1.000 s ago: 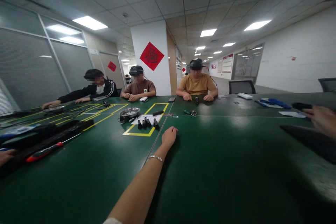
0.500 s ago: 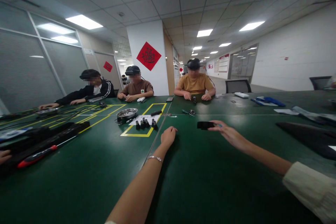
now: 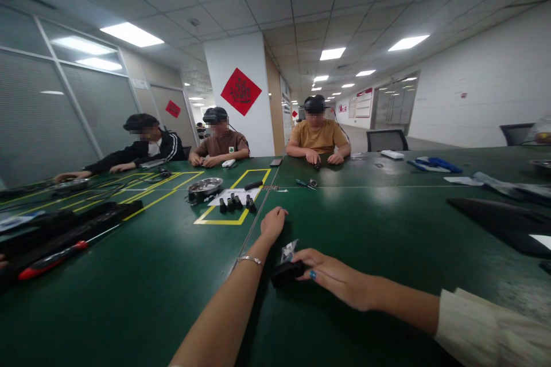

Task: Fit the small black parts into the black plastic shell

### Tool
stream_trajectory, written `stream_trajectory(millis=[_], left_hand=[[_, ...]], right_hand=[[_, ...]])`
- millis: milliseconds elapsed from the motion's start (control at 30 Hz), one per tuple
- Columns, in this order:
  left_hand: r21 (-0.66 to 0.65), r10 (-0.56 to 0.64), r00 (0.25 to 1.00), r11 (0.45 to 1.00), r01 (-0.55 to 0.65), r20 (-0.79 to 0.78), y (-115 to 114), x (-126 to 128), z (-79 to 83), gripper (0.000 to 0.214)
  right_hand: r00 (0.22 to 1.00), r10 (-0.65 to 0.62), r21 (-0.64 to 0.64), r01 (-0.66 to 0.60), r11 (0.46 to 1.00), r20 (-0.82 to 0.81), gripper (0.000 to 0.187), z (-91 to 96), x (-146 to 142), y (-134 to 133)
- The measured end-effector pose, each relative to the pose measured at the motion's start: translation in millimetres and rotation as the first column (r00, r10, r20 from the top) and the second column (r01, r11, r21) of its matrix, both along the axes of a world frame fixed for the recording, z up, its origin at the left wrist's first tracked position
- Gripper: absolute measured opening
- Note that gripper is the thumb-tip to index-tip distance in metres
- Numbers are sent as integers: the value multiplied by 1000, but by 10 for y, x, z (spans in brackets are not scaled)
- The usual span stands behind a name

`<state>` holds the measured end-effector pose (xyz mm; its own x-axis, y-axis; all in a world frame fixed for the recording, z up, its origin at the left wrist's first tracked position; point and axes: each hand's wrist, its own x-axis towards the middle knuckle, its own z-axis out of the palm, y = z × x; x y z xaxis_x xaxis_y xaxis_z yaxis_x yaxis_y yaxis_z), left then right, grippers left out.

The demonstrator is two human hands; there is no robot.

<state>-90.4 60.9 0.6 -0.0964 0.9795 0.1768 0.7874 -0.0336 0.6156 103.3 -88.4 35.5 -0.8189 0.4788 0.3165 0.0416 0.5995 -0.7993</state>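
Observation:
My right hand is closed at the fingertips round a small black block-shaped part, held low over the green table just right of my left forearm. Right behind that part is a small clear plastic bag with something pale inside; whether my fingers touch it I cannot tell. My left hand rests on the table farther forward, its fingers curled under. What lies under those fingers, if anything, is hidden. Ahead and to the left of it, several short black cylindrical parts stand by a white sheet.
A metal bowl stands beyond the cylinders. Scissors-like tools lie ahead. At left are a red-handled screwdriver and a long black case. A black flat item lies right. Several people sit across the table.
My right hand has come in from the right with the black part, down towards my left forearm. The clear bag now shows behind the part. My left hand stays in place.

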Motion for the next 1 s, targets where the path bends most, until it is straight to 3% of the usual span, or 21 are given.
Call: stream_trajectory(millis=[267,433,500,700,867,900,1000], left_hand=[[18,-17,999,1000,17,-30,19,-5,-28,29],[18,-25,998,1000,26,-50,20,-9,-38,29],[15,-27,999,1000,27,-45,29,-18,-49,29],[5,-25,999,1000,25,-48,34,-16,-48,31],[3,-28,998,1000,28,-48,5,-5,-22,30],[9,-27,999,1000,27,-44,3,-6,-22,29],[27,-25,999,999,26,-43,9,-9,-29,27]], right_hand=[[998,22,-85,-17,996,59,36,9,14,7],[989,-11,39,6,999,147,34,52,32,6],[978,-28,90,9,996,206,42,49,38,8],[951,-22,106,-12,994,310,58,36,45,6],[864,111,-27,-112,993,492,42,312,176,-14],[835,138,-65,-123,990,532,47,400,232,-16],[801,42,-66,-3,998,597,61,618,452,28]])
